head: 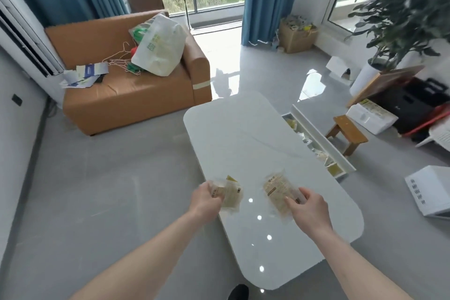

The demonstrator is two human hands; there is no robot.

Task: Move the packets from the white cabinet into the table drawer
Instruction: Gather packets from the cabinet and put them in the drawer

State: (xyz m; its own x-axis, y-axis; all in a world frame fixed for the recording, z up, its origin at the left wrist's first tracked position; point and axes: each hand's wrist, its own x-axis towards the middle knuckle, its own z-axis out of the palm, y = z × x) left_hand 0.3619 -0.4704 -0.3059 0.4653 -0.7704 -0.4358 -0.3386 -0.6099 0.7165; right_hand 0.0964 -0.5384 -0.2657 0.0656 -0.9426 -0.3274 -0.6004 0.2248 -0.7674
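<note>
Above the near part of the white table [243, 129] I hold packets in both my hands. My left hand [205, 200] has its fingers curled around a small bunch of packets [230, 193]; I think there are two or three, but the picture is blurred and I cannot count them surely. My right hand [308, 208] pinches one longer packet [277, 190] between the thumb and the fingers, at its near right end, so its long axis runs from my hand toward the far left. Both loads are over the table top; whether they touch it I cannot tell.

The table drawer [321, 139] stands open on the right side of the table, farther away than both hands. Its long axis goes along the table edge, from far left to near right, and I can see some pale and yellow packets already lying inside it. So a part of the task seems done, and these packets are the next to go in.

The relation that matters is this: the drawer lies to the far right of my fingers, and my right hand is clearly nearer to it than my left. I judge the right hand should go first, turning its packet to lie along the drawer. The left hand must cross the whole width of the table to reach the same opening.

The white cabinet I cannot see from this view.
</note>
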